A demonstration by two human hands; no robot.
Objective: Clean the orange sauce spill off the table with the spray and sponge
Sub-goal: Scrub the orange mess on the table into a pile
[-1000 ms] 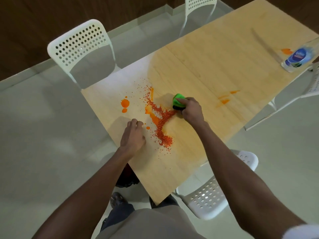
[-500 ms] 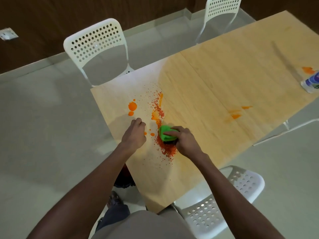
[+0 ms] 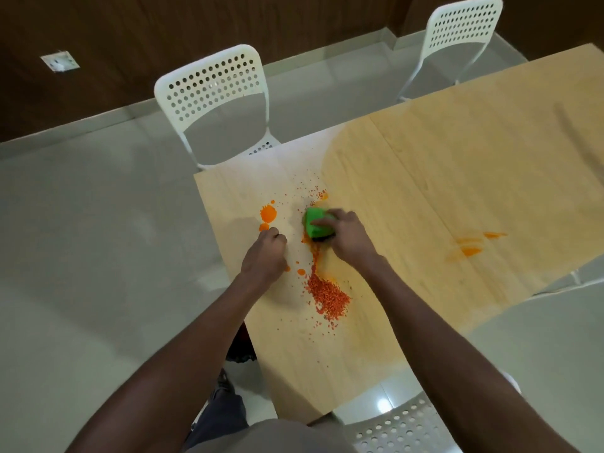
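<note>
A white perforated chair point(image 3: 215, 103) stands just beyond the far end of the desk point(image 3: 457, 178), its back full of round holes and its seat partly tucked under the edge. Further along that same side of the desk, up at the top right, there's a second white chair point(image 3: 457, 37) of the same kind. On the near side of the desk, at the bottom, a third perforated chair point(image 3: 398, 426) shows its seat. All around the desk spreads a glossy grey tiled floor point(image 3: 98, 256), and past the chairs a dark wood-panelled wall point(image 3: 147, 37) carries a small white socket plate point(image 3: 60, 61).
</note>
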